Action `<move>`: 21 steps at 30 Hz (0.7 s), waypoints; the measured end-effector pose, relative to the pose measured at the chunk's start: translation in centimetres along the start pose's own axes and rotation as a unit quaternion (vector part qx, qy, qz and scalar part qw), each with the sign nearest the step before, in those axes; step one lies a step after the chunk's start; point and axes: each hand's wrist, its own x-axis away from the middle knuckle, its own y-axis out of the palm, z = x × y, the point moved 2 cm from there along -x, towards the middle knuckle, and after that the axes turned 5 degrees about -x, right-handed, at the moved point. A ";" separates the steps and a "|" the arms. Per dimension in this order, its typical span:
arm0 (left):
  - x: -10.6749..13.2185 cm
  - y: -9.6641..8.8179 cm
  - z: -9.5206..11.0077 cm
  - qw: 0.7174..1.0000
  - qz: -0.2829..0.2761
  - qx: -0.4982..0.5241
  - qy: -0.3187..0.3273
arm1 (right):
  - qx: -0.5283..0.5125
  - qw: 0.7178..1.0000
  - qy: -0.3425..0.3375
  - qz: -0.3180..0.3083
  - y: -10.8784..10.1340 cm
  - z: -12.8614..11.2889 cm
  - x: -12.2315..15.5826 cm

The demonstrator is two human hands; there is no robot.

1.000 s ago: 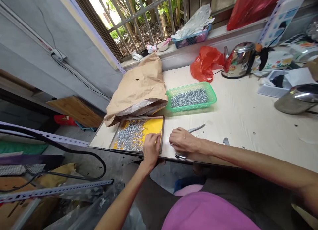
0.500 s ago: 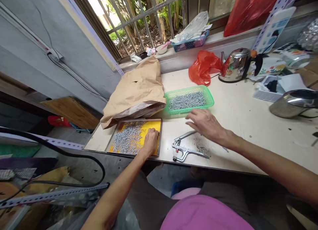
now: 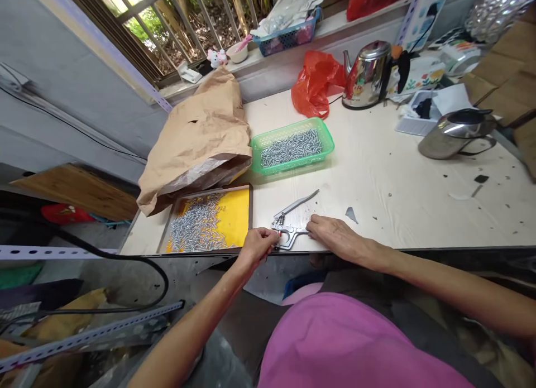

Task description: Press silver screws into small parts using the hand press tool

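Metal snap-fastener pliers (image 3: pixel 290 237) lie near the table's front edge, their handles spread, with a coil spring and a small red part by the jaws. My right hand (image 3: pixel 330 233) has its fingers closed around the end of the lower handle. At the jaws my left hand (image 3: pixel 259 245) is pinched; whatever lies between thumb and fingertips is too small to make out. To its left, a shallow tray (image 3: pixel 250 209) with a yellow bottom holds a heap of small silvery screw-like pieces (image 3: pixel 195 226). More such pieces fill a green plastic basket (image 3: pixel 329 145) behind the pliers.
A large brown paper bag (image 3: pixel 201 125) leans behind the tray. Farther back are a red plastic bag (image 3: pixel 316 84), a steel kettle (image 3: pixel 368 78) and a steel pitcher (image 3: pixel 450 135). A grey scrap (image 3: pixel 351 214) lies right of the pliers. The table edge (image 3: pixel 419 249) runs before me.
My left hand has left the tray and come to the pliers' jaws. My right hand has come down onto the lower handle. The view has shifted.
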 end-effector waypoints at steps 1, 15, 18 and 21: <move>0.0 0.0 -0.2 1.000 0.000 -0.004 -0.011 | -0.002 1.000 0.001 0.001 0.1 0.0 0.0; -1.7 -1.1 1.0 0.984 -0.110 -0.133 -0.033 | -0.039 0.999 0.016 -0.024 -1.2 -1.0 0.6; -2.2 -1.3 1.4 0.976 -0.136 -0.160 -0.051 | -0.029 0.999 0.017 -0.019 -1.0 -1.0 0.6; -2.3 -1.3 1.5 0.973 -0.144 -0.169 -0.057 | -0.007 1.000 0.002 0.006 -1.3 -0.4 0.3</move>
